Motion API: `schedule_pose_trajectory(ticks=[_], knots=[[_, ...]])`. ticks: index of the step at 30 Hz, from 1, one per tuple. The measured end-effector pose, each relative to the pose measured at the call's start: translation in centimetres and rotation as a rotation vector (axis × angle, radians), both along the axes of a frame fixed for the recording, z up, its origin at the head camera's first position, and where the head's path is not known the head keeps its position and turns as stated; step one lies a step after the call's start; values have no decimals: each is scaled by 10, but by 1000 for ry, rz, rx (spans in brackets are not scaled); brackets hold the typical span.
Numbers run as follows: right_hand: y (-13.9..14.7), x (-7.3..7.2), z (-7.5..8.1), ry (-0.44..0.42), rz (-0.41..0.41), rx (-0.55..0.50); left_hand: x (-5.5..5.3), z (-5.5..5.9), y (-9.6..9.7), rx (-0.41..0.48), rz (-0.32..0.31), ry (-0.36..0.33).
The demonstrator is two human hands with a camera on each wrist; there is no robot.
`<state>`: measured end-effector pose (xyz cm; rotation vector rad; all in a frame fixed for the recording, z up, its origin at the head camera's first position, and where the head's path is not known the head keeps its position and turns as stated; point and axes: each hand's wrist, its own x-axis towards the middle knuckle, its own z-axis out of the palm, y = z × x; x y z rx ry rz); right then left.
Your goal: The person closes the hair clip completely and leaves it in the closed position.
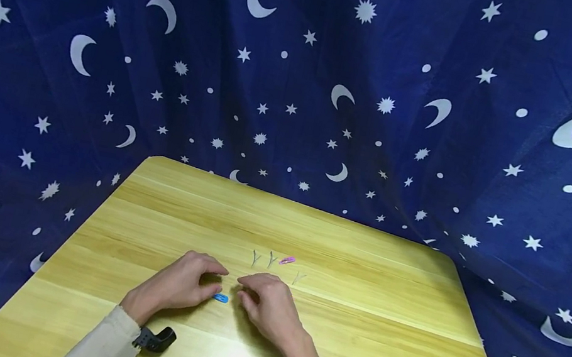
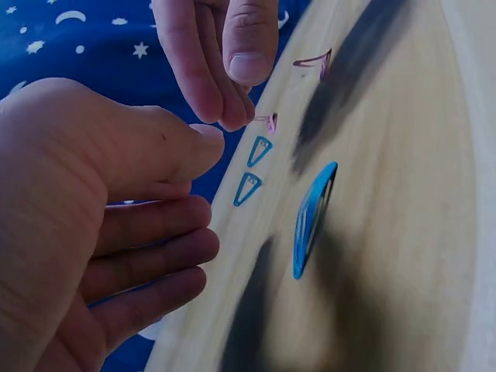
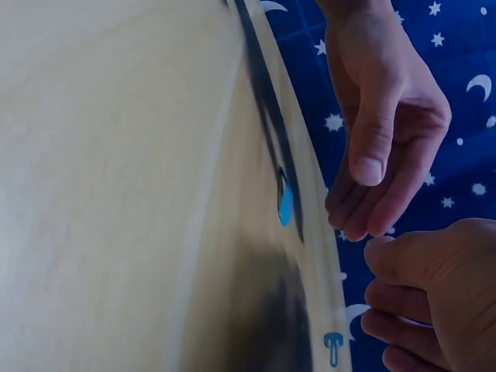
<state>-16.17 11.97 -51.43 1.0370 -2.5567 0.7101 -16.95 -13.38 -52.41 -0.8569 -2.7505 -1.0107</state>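
A blue snap hair clip point(image 1: 221, 298) lies on the table between my two hands. In the head view my left hand point(image 1: 178, 281) has its thumb tip right at the clip's left end, with loosely bent fingers. My right hand point(image 1: 271, 307) hovers just to the right of the clip, fingers relaxed. The left wrist view shows the same blue clip point(image 2: 312, 225) apart from both hands, nothing between the left hand's point(image 2: 116, 201) fingers. The right hand's point(image 3: 422, 291) thumb and fingers also hold nothing in the right wrist view.
Farther back on the wooden table point(image 1: 173, 197) lie a pink hair clip point(image 1: 287, 260) and several thin V-shaped clips point(image 1: 272, 259), one of them point(image 1: 298, 278) off to the right. A dark blue curtain point(image 1: 303, 79) with moons and stars hangs around the table.
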Motion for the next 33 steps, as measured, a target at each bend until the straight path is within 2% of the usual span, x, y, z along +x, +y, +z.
schedule_pose_trajectory(ticks=[11, 23, 33], knots=[[27, -2, 8, 32, -57, -5, -7, 13, 16, 46, -45, 25], [62, -1, 9, 34, -155, -41, -13, 12, 46, 32, -99, 46], [75, 3, 1, 47, -177, -45, -19, 9, 72, -5, -163, 63]])
